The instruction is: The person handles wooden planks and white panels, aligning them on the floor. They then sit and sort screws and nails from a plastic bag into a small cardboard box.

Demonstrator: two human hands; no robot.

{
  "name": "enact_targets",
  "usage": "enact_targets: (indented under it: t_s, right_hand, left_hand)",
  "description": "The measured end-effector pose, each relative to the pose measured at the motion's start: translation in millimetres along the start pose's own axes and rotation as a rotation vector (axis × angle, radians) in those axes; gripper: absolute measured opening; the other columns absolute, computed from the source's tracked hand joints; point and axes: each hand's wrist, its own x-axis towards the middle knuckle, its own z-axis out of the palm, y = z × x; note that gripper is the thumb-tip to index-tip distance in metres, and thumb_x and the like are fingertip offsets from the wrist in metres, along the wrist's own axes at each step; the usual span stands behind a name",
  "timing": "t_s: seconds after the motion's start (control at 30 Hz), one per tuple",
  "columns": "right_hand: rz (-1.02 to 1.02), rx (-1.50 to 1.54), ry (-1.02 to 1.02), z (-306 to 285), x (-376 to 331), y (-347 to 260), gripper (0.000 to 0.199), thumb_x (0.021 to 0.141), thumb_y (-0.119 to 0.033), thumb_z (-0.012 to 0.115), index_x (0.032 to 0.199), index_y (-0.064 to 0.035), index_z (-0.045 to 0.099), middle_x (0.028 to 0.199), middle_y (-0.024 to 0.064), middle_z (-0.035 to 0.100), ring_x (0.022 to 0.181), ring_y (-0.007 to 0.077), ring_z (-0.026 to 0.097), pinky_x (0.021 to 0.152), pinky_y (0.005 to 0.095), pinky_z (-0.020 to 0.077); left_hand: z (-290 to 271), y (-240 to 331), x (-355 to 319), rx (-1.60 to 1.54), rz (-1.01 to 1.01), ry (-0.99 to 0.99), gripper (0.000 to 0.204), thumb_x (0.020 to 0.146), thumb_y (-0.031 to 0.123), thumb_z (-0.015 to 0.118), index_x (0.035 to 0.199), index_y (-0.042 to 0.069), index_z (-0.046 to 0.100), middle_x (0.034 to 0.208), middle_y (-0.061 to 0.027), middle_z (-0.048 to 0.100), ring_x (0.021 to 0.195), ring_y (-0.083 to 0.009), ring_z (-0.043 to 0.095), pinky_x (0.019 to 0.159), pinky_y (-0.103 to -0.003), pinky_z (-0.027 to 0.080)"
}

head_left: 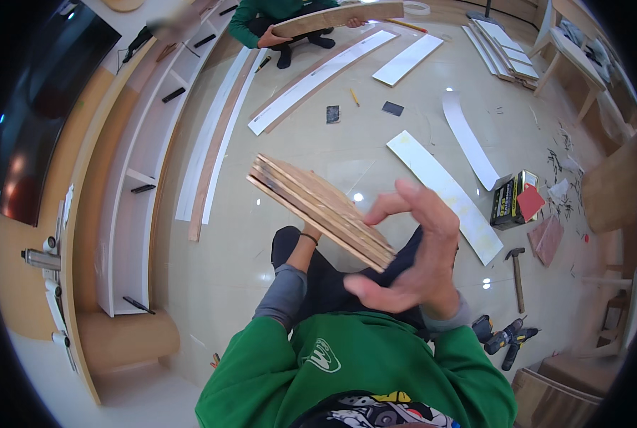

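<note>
A wooden board (325, 207) with layered, rough-looking edges is held up and tilted in front of my body. My left hand grips it from behind; only the wrist (306, 242) with a dark band shows, and the board covers the fingers. Around the board's right end, my right hand (425, 246) is spread in a wide C shape, thumb and fingers apart, slightly blurred. It is close to the edge, and I see nothing held in it.
Long white panels (447, 196) and wood strips lie on the tiled floor. A hammer (518, 278), power drills (507, 335) and a tin (511, 203) are at the right. Ahead, another person in green holds a curved board (340, 18). A shelf unit (136, 207) stands left.
</note>
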Motion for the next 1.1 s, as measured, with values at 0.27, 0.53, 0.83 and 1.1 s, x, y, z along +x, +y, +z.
enact_targets:
  t_s: [0.27, 0.53, 0.83, 1.1]
  right_hand:
    - [0.143, 0.122, -0.472, -48, 1, 0, 0.064, 0.061, -0.031, 0.086, 0.114, -0.0034, 0.064, 0.127, 0.0210, 0.054, 0.106, 0.0342, 0.060, 0.086, 0.0398, 0.0494]
    - [0.247, 0.361, -0.643, 8, -59, 17, 0.067, 0.076, -0.025, 0.073, 0.136, -0.0074, 0.048, 0.140, 0.0219, 0.045, 0.124, 0.0393, 0.049, 0.100, 0.0440, 0.0423]
    - [0.460, -0.137, -0.364, 7, -60, 33, 0.046, 0.082, -0.019, 0.071, 0.124, -0.0040, 0.057, 0.120, 0.0149, 0.061, 0.103, 0.0278, 0.063, 0.090, 0.0356, 0.0489]
    - [0.932, 0.368, 1.040, -77, -127, 45, 0.050, 0.094, -0.035, 0.056, 0.133, -0.0060, 0.044, 0.122, 0.0097, 0.059, 0.103, 0.0223, 0.063, 0.083, 0.0385, 0.0528]
  left_hand:
    - [-30, -14, -1, 0.118, 0.009, 0.100, 0.078, 0.069, 0.047, 0.077, 0.129, 0.009, 0.044, 0.129, -0.0134, 0.049, 0.124, -0.0357, 0.042, 0.106, -0.058, 0.025]
    - [-75, -7, 2, 0.061, -0.056, 0.184, 0.096, 0.066, 0.051, 0.079, 0.138, 0.012, 0.028, 0.140, -0.0149, 0.037, 0.132, -0.0384, 0.031, 0.109, -0.059, 0.018]
    - [-91, 13, 31, 0.056, 0.026, 0.126, 0.119, 0.063, 0.056, 0.080, 0.149, 0.015, 0.010, 0.153, -0.0165, 0.023, 0.141, -0.0415, 0.018, 0.113, -0.060, 0.010]
    - [-53, 29, -11, -0.768, -0.763, 0.370, 0.120, 0.068, 0.065, 0.073, 0.151, 0.014, 0.004, 0.154, -0.0209, 0.011, 0.144, -0.0364, 0.012, 0.112, -0.061, 0.015]
